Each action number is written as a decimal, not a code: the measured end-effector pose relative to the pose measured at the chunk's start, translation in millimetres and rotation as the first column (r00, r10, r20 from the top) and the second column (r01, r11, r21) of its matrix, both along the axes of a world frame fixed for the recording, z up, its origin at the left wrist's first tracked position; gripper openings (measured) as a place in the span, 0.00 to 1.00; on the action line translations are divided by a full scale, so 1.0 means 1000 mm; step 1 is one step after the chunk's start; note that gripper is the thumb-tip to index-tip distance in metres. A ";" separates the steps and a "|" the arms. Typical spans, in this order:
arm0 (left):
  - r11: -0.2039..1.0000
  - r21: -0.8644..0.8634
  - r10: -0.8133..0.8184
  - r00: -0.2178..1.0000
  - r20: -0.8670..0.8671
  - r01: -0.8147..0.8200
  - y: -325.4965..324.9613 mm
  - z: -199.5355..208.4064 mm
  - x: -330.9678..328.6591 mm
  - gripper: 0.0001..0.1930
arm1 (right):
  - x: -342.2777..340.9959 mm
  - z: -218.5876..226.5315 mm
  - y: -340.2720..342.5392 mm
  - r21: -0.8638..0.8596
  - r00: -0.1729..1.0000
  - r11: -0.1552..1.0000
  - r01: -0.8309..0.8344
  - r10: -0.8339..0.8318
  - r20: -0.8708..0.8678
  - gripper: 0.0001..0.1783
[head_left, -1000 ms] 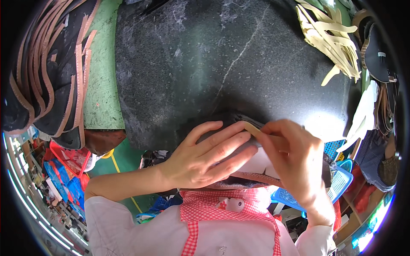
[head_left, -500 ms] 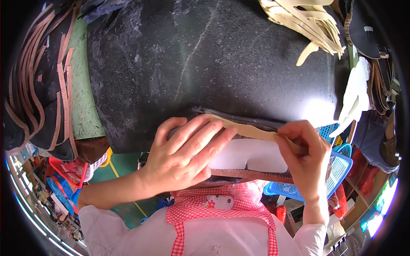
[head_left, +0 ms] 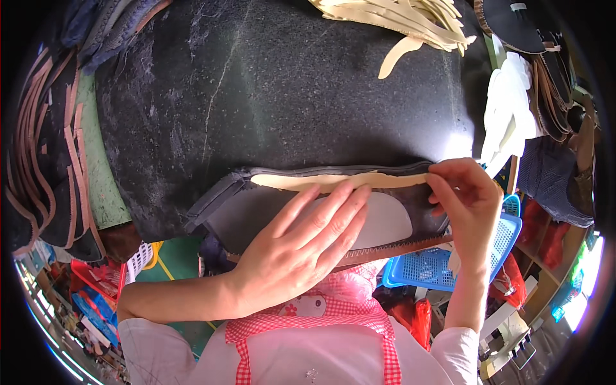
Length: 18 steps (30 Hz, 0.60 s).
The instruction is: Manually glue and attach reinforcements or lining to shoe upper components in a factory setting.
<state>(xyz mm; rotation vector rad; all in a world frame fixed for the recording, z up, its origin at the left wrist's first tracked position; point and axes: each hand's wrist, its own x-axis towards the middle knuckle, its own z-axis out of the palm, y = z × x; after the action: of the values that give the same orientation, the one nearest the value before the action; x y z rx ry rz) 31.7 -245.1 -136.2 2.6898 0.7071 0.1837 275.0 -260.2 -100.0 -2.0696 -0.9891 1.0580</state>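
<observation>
The left hand [head_left: 301, 250] lies flat, fingers spread, pressing the grey shoe upper [head_left: 256, 212] at the near edge of the black worktable [head_left: 289, 96]. The right hand [head_left: 465, 199] pinches the right end of the cream strip [head_left: 333, 181] laid along the upper's far edge.

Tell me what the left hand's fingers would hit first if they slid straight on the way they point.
Likely the cream strip along the grey piece's top edge; the left hand's fingers point up-right and end just short of it.
</observation>
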 end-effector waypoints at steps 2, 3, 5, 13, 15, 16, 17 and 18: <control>0.999 -0.038 0.017 0.999 0.029 -0.016 0.001 0.001 0.001 0.22 | 0.004 -0.011 0.000 0.030 0.993 0.997 -0.069 0.066 0.093 0.07; 0.999 -0.036 0.013 1.000 0.020 -0.012 0.002 0.002 0.002 0.22 | 0.006 -0.016 0.001 0.052 0.972 0.988 -0.144 0.132 0.195 0.07; 0.996 -0.085 0.047 0.997 0.069 -0.041 0.005 0.002 0.002 0.23 | 0.005 -0.019 0.012 0.049 0.847 0.962 -0.268 0.212 0.488 0.14; 0.942 -0.321 0.168 0.967 0.191 -0.101 0.068 0.043 -0.002 0.12 | 0.002 0.026 0.017 0.306 0.601 0.519 -0.798 0.652 0.462 0.28; 0.846 -0.527 0.191 0.969 0.155 -0.083 0.088 0.050 0.001 0.14 | 0.005 0.022 0.024 0.224 0.762 0.728 -0.648 0.620 0.188 0.19; 0.707 -0.703 0.156 0.987 0.049 -0.077 0.102 0.056 0.003 0.14 | 0.004 0.029 0.029 0.154 0.788 0.789 -0.595 0.611 -0.081 0.12; 0.533 -0.840 0.105 0.993 -0.050 -0.099 0.114 0.064 0.002 0.14 | 0.007 0.029 0.033 0.096 0.768 0.842 -0.531 0.525 -0.367 0.11; 0.385 -0.921 0.065 0.997 -0.042 -0.064 0.122 0.066 -0.002 0.12 | 0.012 0.020 0.037 0.101 0.705 0.844 -0.527 0.500 -0.503 0.11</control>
<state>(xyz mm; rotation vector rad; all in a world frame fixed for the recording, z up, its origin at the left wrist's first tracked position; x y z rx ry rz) 29.7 -123.0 -70.6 1.5403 0.6320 -0.1736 287.1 -223.4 -79.8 -1.4140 -1.2851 1.8231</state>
